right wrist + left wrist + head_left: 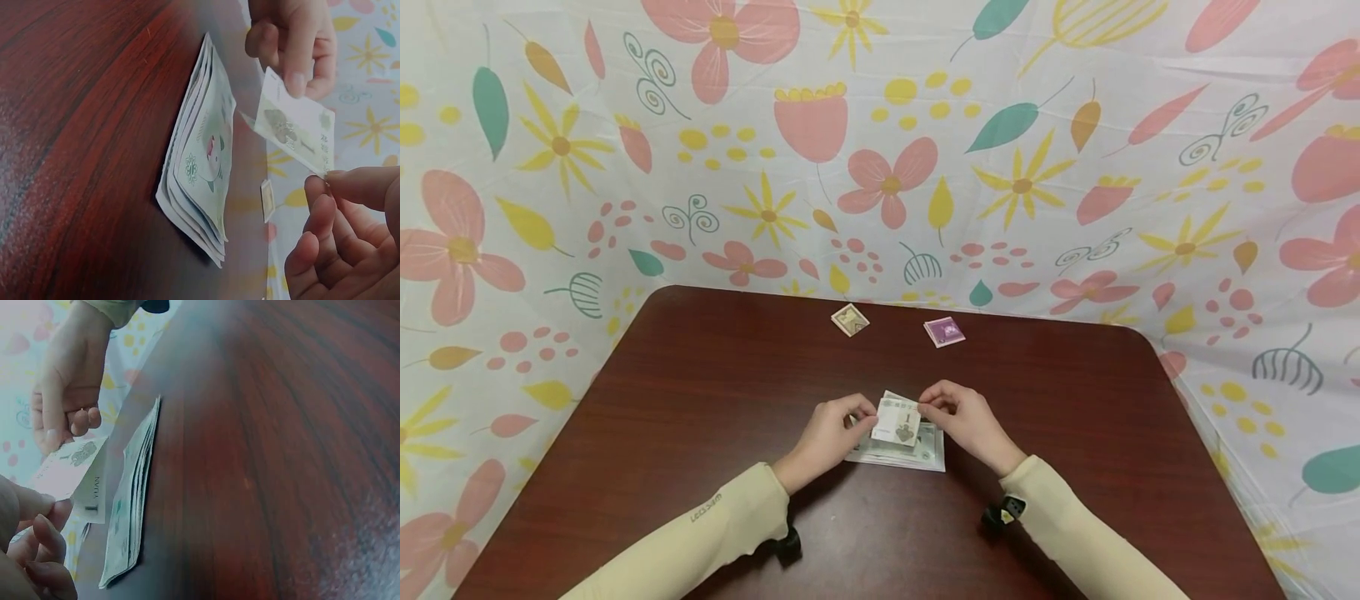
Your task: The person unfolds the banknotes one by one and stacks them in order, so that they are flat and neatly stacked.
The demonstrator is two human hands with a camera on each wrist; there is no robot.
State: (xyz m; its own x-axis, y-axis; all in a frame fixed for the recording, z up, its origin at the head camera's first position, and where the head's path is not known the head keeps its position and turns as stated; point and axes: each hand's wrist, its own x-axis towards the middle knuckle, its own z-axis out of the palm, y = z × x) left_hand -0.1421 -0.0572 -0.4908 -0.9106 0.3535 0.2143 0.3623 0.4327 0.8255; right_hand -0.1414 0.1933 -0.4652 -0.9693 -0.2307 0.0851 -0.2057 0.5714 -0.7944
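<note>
Between both hands, above a stack of banknotes, hangs a folded 1 yuan banknote (pixel 897 419). My left hand (pixel 832 437) pinches its left edge between thumb and fingers. At the opposite edge, my right hand (pixel 972 423) pinches the upper corner. The right wrist view shows the folded note (pixel 294 128) with its two halves slightly apart. "YUAN" can be read on the lower half of the note (pixel 94 494) in the left wrist view. Below lies the stack of green-printed banknotes (pixel 209 156), several layers thick and slightly fanned at the edges.
Toward the back of the dark red wooden table (pixel 715 375) lie two small folded notes: a brownish one (pixel 850 320) at left and a purple one (pixel 944 332) to its right. A flower-patterned cloth (pixel 887 125) hangs behind the table.
</note>
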